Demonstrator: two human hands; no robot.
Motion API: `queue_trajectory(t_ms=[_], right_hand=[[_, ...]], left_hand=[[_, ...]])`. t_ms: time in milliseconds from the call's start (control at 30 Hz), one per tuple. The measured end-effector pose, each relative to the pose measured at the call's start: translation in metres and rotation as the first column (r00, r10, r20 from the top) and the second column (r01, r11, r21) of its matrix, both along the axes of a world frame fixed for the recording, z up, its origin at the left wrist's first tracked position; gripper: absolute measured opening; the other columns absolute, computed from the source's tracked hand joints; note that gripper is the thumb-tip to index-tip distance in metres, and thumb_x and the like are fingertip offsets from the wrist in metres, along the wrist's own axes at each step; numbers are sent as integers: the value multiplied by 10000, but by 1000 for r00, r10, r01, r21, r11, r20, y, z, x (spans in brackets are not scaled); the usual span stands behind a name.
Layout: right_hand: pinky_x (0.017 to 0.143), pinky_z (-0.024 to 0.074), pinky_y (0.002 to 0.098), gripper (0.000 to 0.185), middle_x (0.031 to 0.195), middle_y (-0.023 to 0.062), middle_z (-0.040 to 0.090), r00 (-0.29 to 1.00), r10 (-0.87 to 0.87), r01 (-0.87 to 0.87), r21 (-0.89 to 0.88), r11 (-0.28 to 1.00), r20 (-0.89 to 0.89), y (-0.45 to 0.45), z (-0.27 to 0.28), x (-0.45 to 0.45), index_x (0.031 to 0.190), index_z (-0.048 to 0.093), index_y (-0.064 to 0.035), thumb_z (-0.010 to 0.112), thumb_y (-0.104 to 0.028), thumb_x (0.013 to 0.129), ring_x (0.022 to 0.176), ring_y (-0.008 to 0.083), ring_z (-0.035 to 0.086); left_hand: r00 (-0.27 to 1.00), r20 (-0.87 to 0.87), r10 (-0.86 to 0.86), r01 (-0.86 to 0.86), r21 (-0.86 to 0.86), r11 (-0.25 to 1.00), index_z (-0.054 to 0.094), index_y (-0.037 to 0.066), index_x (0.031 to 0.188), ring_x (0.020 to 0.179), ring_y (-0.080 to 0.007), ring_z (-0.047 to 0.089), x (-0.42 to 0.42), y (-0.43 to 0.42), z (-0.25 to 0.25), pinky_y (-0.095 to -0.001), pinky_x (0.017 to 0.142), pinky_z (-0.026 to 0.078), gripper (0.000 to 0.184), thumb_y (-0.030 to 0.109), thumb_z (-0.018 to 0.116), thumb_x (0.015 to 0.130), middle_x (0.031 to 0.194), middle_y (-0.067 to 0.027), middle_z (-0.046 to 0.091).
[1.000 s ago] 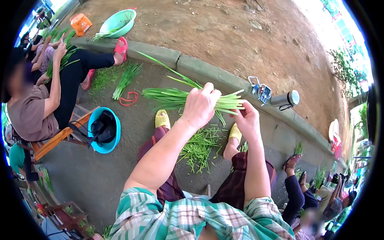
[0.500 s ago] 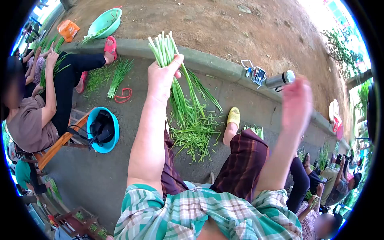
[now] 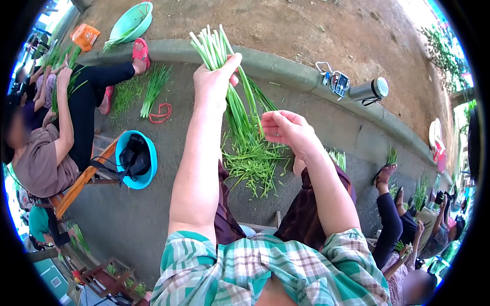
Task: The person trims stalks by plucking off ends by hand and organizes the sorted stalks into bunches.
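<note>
My left hand (image 3: 217, 81) is wrapped round a bunch of garlic chives (image 3: 237, 109). Their pale cut ends stick up above my thumb, and the green leaves hang down. Beside the hanging leaves is my right hand (image 3: 290, 133), its fingers loosely bent and apart, with a ring on one of them. Nothing shows in that hand, though whether its fingertips touch the leaves I cannot tell. Below, on the ground between my feet, lies a loose heap of short green trimmings (image 3: 255, 171). Part of a longer bunch lies behind the one I hold.
A blue basin (image 3: 149, 176) holding a black bag stands left, near a seated person (image 3: 46, 158). More chives (image 3: 155, 89) and a red strap (image 3: 161, 113) lie ahead. Along the kerb (image 3: 286, 66) are a steel flask (image 3: 368, 91) and a small keyed item (image 3: 334, 81). Other people sit at right.
My right hand has swung in from the far right to beside the hanging leaves. My left hand still grips the bunch, slightly higher in view. The view has shifted a little.
</note>
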State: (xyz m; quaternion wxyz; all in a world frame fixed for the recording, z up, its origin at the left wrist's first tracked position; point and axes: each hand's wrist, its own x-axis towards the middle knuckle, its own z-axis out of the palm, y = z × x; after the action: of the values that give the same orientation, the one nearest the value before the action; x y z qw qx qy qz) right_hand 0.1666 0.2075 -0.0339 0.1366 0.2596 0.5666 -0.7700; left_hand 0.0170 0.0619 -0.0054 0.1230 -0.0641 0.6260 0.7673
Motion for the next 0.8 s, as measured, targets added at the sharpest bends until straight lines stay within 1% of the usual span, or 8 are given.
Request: queue_trajectory(t_ms=[133,367,567,633,667,733,767,800], right_hand=[[790,561,305,322,993,89,688,999,34,-32,-75,997,23,1,14,-3,1102,638,-23,515,-304,1004,893,160,669],[723,574,280,319,948,79,692,996,76,-73,-59,996,46,6,21,-3,1110,641,-9,534,-288,997,813,148,676],[691,563,247,275,864,44,684,990,138,-136,-52,989,34,2,30,-1,1032,673,-19,640,-277,942,746,103,655],[636,525,213,234,802,11,665,990,140,-139,55,989,-12,1,23,-2,972,679,-24,675,-253,921,700,63,613],[636,525,213,234,802,11,665,990,138,-137,55,989,-13,1,20,-2,972,679,-24,675,-253,921,700,63,613],[645,500,190,201,779,-15,657,994,39,-25,132,991,-104,0,12,-4,933,682,-60,686,-259,912,713,41,601],[645,500,190,201,779,-15,657,994,34,-20,130,991,-104,-1,8,-5,933,682,-60,686,-259,912,713,41,601],[615,468,188,193,754,-25,639,978,-64,92,138,986,-201,-1,4,-7,917,673,-46,688,-238,913,679,36,571]], left_hand=[[999,-23,30,-30,-26,999,689,29,929,557,-90,552,-2,4,-2,-224,516,447,246,182,811,780,790,-36,654],[995,-44,87,-87,5,996,670,45,921,544,-89,551,-8,-5,-4,-223,498,450,222,153,807,784,776,-30,645],[998,-24,64,-62,63,996,663,47,936,549,-94,555,-8,-6,-5,-234,501,460,230,151,805,788,791,-40,648],[997,-20,80,-79,69,995,657,32,926,543,-102,552,-6,-5,-2,-235,494,447,216,133,794,794,778,-49,643],[995,-18,99,-98,76,992,652,17,917,537,-110,550,-7,-4,-1,-236,486,434,202,115,784,800,765,-58,638],[993,-35,116,-112,92,989,650,19,913,536,-109,549,-9,-6,-3,-237,488,437,195,112,781,802,765,-57,637],[990,-50,132,-126,109,986,647,20,909,535,-108,548,-11,-8,-4,-237,489,439,189,109,778,805,764,-56,637],[989,-45,143,-137,118,984,639,24,911,536,-114,556,-11,-9,-5,-237,486,444,188,104,775,808,763,-59,640]])
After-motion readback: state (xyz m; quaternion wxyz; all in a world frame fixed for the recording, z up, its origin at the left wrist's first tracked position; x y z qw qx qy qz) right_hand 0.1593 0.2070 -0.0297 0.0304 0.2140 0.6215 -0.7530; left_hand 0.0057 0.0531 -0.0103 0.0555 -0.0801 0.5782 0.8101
